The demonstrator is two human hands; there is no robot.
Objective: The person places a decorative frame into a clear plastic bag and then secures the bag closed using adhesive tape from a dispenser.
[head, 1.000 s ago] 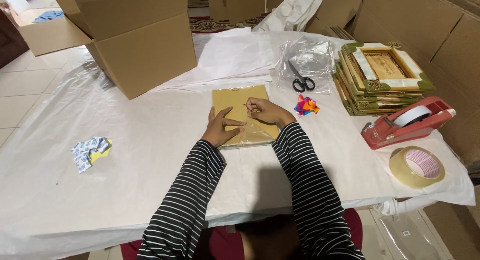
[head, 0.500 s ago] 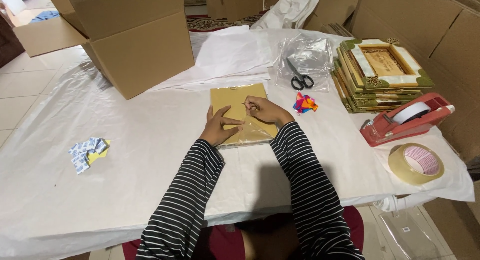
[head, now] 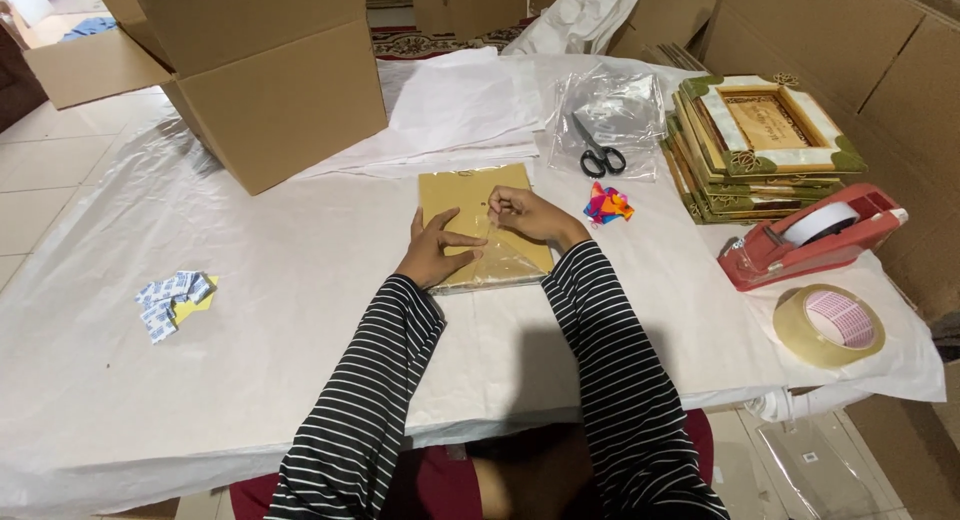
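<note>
Flat tan frame back (head: 462, 195) in clear wrap under both hands, left hand (head: 437, 248) spread flat pressing it, right hand (head: 528, 213) pinching the wrap, white-covered counter (head: 300, 310)

Desk (head: 250, 380): covered in thin white sheeting, matt, wrinkled. Flat panel (head: 480, 225): tan board, matt, wrapped in clear glossy film that creases near its front edge; left hand (head: 435, 250) and right hand (head: 525, 215) rest on it. Box (head: 265, 80): brown corrugated cardboard, matt. Paper (head: 460, 110): white, soft, matt sheets. Bag (head: 615, 110): clear plastic, shiny, crumpled. Scissors (head: 598, 152): bright metal blades, black plastic handles. Frames (head: 765, 145): carved, green-gold with pearly glossy panels. Dispenser (head: 810, 238): red plastic, smooth, white tape roll. Tape (head: 828, 326): translucent tan roll, glossy. Sleeves (head: 370, 400): striped knit cloth.
</note>
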